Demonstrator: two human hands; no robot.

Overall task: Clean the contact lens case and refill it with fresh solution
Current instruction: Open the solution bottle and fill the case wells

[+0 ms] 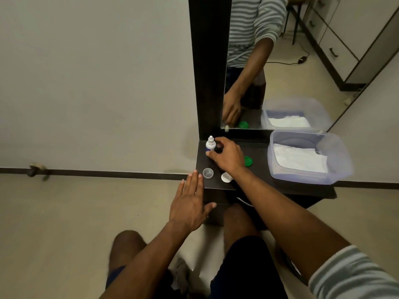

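A small white solution bottle [210, 144] stands upright at the back left of the dark shelf [261, 152]. My right hand [227, 157] curls around it, thumb at its base and index finger against its shoulder. A clear lens case cup [208, 173] sits open near the shelf's front left corner. Next to it lies a white cap [225, 177], partly hidden by my right wrist. A green cap [248, 161] lies just right of my right hand. My left hand [190, 205] hovers flat with fingers spread at the shelf's front left edge, holding nothing.
A clear plastic tub [336, 169] with white tissue inside fills the shelf's right half. A mirror [280, 61] in a dark frame rises behind the shelf and reflects my arm. My bare knees are below the shelf, and the floor lies to the left.
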